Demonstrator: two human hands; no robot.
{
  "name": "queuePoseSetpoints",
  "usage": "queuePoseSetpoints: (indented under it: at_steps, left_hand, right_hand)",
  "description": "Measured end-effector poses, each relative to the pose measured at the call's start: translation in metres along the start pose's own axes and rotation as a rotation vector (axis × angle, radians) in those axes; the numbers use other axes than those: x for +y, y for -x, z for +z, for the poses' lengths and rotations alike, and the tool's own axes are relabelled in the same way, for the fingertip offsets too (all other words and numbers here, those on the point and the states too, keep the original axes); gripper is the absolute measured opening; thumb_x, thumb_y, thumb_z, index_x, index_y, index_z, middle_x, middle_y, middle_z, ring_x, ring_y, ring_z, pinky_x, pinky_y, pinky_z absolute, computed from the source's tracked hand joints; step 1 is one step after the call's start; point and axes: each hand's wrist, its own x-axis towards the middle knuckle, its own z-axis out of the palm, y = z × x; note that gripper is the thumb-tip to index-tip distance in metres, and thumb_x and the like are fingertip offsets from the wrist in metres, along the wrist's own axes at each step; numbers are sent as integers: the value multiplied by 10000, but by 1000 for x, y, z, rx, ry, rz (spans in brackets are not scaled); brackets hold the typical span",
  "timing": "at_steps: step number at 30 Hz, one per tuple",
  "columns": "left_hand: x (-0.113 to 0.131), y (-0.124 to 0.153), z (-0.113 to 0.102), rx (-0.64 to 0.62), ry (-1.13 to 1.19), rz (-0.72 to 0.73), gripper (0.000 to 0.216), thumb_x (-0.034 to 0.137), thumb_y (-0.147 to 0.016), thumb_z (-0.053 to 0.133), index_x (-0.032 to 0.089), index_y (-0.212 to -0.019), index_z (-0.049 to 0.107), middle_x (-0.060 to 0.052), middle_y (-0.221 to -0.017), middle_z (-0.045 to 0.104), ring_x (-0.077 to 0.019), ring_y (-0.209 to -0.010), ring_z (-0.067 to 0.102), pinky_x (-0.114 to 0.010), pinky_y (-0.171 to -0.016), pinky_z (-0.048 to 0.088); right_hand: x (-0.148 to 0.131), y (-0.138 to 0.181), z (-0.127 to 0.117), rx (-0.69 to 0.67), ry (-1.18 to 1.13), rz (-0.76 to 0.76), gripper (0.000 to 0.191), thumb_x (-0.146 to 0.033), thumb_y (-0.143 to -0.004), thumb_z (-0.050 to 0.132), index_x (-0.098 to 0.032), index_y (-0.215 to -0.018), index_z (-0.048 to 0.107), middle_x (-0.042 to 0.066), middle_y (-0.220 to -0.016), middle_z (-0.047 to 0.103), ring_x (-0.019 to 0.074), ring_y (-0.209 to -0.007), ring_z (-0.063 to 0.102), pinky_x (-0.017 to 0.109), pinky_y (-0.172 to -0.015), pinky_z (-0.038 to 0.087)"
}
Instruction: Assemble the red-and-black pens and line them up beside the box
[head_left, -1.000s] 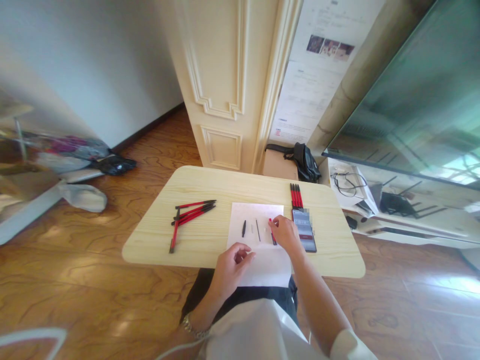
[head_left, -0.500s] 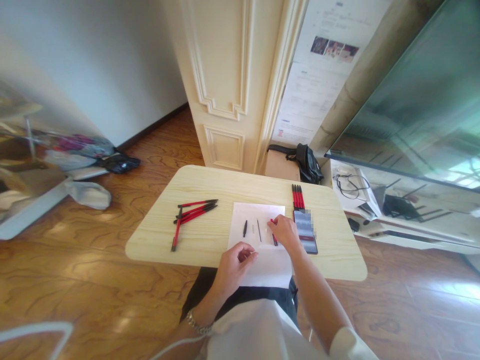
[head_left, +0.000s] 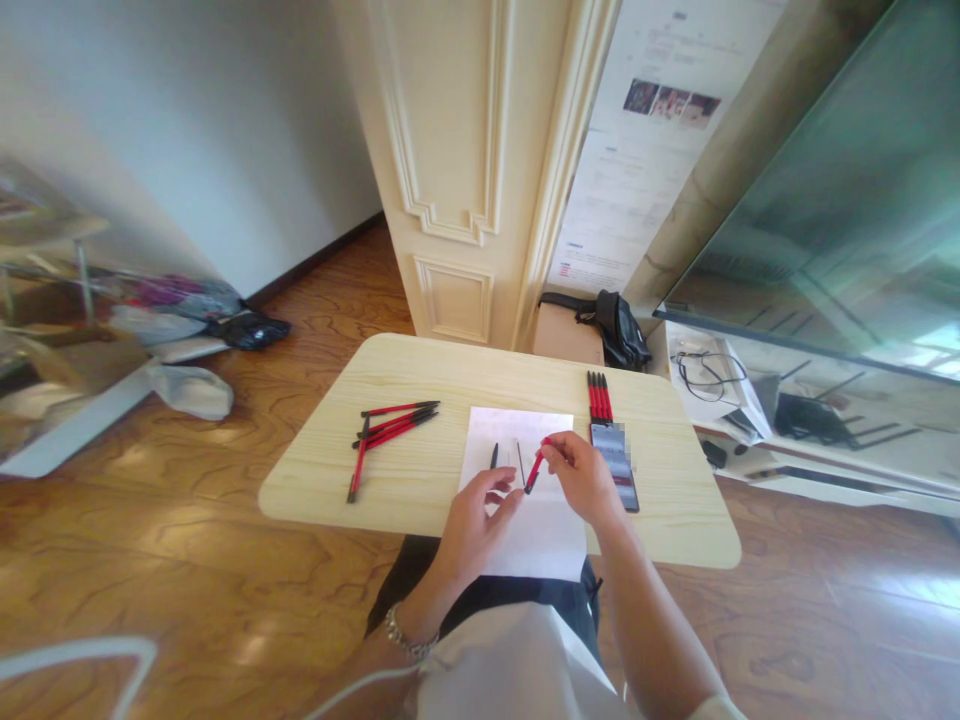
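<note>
Red and black, a pen barrel [head_left: 535,468] is slanting over white paper [head_left: 541,548], which is overhanging the near edge of the tabletop [head_left: 315,480]. The right hand [head_left: 581,475] is gripping the barrel's red end between its fingers, while the left hand [head_left: 480,515] is curving just beside the dark end, its fingers parted; whether they are touching the barrel cannot be told. Beyond them, a black pen part [head_left: 494,455] and a thin dark rod [head_left: 522,460] are lying on the paper. Loose red-and-black pens [head_left: 397,426] are lying toward the left edge; a row of pens [head_left: 600,398] is lying near the far right corner, just beyond a phone [head_left: 618,468].
</note>
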Motion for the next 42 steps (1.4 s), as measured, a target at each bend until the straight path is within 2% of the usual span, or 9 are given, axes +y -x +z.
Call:
queuePoseSetpoints:
  at_steps: [4, 8, 12, 18, 25, 31, 33, 37, 42]
  left_hand:
    - [10, -1, 6, -39, 25, 52, 372, 367, -856, 532, 214, -1191, 587, -86, -1145, 654, -234, -1049, 607, -371, -931, 467]
    - [2, 1, 10, -58, 115, -17, 346, 390, -885, 481, 200, -1145, 607, -75, -979, 705, -217, -919, 659, -329, -846, 509]
    - [-14, 3, 7, -66, 236, -107, 368, 407, -885, 475, 154, -1129, 585, -64, -850, 687, -183, -785, 673, -304, -771, 528]
    - [-22, 2, 2, -53, 236, -109, 363, 414, -879, 482, 157, -1107, 597, -53, -821, 659, -144, -658, 618, -265, -651, 512]
    - [-25, 0, 2, -83, 230, -134, 374, 414, -874, 495, 157, -1123, 603, -68, -861, 671, -162, -702, 639, -268, -669, 511]
    - [-25, 0, 2, -99, 239, -132, 381, 410, -875, 497, 160, -1139, 607, -74, -896, 679, -175, -746, 656, -281, -707, 521]
    - [-26, 0, 3, -102, 227, -124, 378, 407, -876, 496, 159, -1138, 609, -73, -895, 680, -175, -750, 654, -284, -718, 520]
    - [-26, -1, 6, -98, 187, -103, 356, 397, -870, 505, 172, -1121, 620, -60, -875, 684, -172, -745, 647, -279, -722, 512]
    - [-24, -1, 7, -109, 120, -90, 321, 386, -878, 496, 188, -1092, 630, -52, -856, 683, -171, -749, 636, -268, -720, 496]
  right_hand:
    - [-12, 22, 13, -80, -150, -22, 224, -355, -843, 505, -193, -925, 636, 30, -840, 671, 143, -726, 593, 227, -604, 440]
    - [-5, 19, 18, -111, -147, -38, 229, -350, -838, 525, -206, -953, 661, 35, -900, 679, 150, -776, 602, 237, -648, 457]
    - [19, -3, 18, 35, 80, -6, 221, -290, -848, 507, -193, -963, 668, 56, -941, 680, 157, -785, 605, 268, -740, 445]
    - [48, -17, 35, -17, 413, 37, 157, -215, -825, 538, -184, -895, 675, 75, -889, 661, 170, -797, 599, 254, -724, 407]
    - [46, -14, 41, 13, 550, 28, 140, -178, -830, 513, -180, -813, 652, 74, -838, 640, 174, -770, 586, 254, -677, 372]
    - [38, -10, 29, 119, 245, -6, 165, -203, -836, 500, -184, -878, 658, 61, -846, 664, 182, -786, 595, 282, -727, 417]
    - [31, -7, 25, 107, 46, -5, 187, -233, -832, 510, -188, -929, 663, 53, -844, 669, 177, -766, 598, 286, -716, 440]
    - [11, 1, 22, 33, -301, 24, 192, -282, -806, 560, -177, -926, 667, 19, -701, 639, 146, -631, 568, 263, -613, 457]
    - [2, 11, 33, 31, -359, 25, 173, -291, -806, 576, -183, -899, 674, 19, -727, 646, 131, -621, 551, 245, -574, 435]
